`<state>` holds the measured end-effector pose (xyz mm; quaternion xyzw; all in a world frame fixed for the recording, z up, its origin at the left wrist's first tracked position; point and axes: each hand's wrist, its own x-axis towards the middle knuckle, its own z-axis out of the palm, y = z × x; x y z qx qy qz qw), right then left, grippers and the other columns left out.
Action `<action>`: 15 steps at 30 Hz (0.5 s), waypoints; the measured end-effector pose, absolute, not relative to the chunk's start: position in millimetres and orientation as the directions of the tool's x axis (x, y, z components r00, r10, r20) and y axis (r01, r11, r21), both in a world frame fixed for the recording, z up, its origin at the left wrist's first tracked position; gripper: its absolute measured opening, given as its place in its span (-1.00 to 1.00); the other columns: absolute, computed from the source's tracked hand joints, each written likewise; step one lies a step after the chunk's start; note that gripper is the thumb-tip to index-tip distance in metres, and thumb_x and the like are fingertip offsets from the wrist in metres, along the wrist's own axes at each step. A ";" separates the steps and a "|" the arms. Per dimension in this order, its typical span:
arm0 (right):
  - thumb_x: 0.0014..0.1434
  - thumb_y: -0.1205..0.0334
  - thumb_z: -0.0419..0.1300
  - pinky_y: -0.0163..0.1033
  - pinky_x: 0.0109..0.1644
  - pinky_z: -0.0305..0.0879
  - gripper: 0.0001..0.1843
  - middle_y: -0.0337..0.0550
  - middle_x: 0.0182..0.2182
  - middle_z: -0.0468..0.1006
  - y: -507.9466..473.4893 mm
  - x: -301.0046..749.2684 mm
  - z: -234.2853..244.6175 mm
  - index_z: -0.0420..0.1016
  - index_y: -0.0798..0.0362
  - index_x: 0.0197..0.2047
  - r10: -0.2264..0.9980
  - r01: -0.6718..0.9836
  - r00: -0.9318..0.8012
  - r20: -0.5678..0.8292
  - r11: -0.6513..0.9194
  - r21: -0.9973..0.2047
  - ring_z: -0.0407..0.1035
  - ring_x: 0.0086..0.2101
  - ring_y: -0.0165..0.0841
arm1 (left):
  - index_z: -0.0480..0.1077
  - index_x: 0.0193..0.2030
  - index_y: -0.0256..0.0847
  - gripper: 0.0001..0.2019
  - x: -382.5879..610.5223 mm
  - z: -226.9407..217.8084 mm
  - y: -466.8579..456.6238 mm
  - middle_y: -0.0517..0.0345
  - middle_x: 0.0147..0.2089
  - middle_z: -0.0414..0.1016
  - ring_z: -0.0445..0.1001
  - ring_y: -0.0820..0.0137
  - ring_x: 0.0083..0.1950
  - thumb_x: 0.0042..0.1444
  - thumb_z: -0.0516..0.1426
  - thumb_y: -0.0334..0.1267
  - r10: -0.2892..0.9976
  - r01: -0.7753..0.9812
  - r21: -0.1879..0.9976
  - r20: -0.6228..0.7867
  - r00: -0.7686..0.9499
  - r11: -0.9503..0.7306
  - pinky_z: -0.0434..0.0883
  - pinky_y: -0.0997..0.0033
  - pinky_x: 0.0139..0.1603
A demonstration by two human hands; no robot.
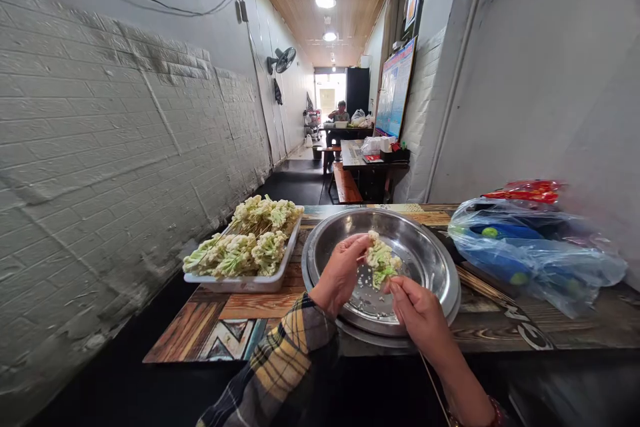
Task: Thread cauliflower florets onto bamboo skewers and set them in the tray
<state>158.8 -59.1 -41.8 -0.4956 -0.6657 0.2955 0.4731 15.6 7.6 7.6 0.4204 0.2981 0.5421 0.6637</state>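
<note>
Over the metal basin [430, 260] I hold cauliflower florets [381, 260], pale with green stems. My left hand [340, 273] is closed, its fingertips pinching the florets at their upper left side. At their lower end my right hand [417, 310] is closed around a thin wooden skewer [434, 380], whose shaft runs down past the wrist. The skewer's tip is hidden in the florets. Small white crumbs [370, 300] lie in the bottom of the basin. Left of it, a white plastic tray [250, 285] carries a heap of skewered cauliflower [245, 243].
Loose wooden skewers [483, 285] lie right of the basin, beside a clear plastic bag [535, 250] with blue and green things inside. A red packet [530, 191] sits behind it. Farther back are a table [353, 155], an orange bench [347, 183] and a seated person [341, 113].
</note>
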 end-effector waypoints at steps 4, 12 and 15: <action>0.31 -0.04 -0.08 -0.34 -0.54 0.04 -0.60 -0.42 -0.72 0.18 -59.4 159.5 -41.5 0.39 0.08 -0.27 0.948 0.258 -0.044 0.316 0.316 -0.913 0.13 -0.66 -0.45 | 0.49 -0.12 -0.26 -0.68 5.3 3.3 8.5 0.08 -0.27 0.47 0.41 0.43 -0.26 0.07 0.17 -0.11 0.971 -0.529 0.837 -0.010 0.240 0.139 0.29 0.46 -0.26; 0.30 -0.07 -0.07 -0.33 -0.54 0.04 -0.58 -0.41 -0.73 0.18 -56.9 159.3 -44.8 0.41 0.09 -0.27 0.953 0.274 -0.058 0.296 0.300 -0.914 0.14 -0.67 -0.44 | 0.49 -0.18 -0.30 -0.65 -4.3 -6.8 6.7 0.05 -0.27 0.47 0.43 0.43 -0.27 0.08 0.17 -0.03 0.964 -0.597 0.782 -0.015 0.265 0.176 0.33 0.43 -0.21; 0.30 -0.05 -0.07 -0.33 -0.52 0.06 -0.59 -0.41 -0.71 0.19 -57.8 158.9 -43.2 0.42 0.09 -0.27 0.949 0.308 -0.082 0.305 0.315 -0.898 0.16 -0.66 -0.44 | 0.49 -0.18 -0.30 -0.64 -2.3 -4.6 6.4 0.04 -0.28 0.48 0.42 0.43 -0.28 0.07 0.18 -0.02 0.965 -0.600 0.783 0.000 0.262 0.163 0.33 0.44 -0.22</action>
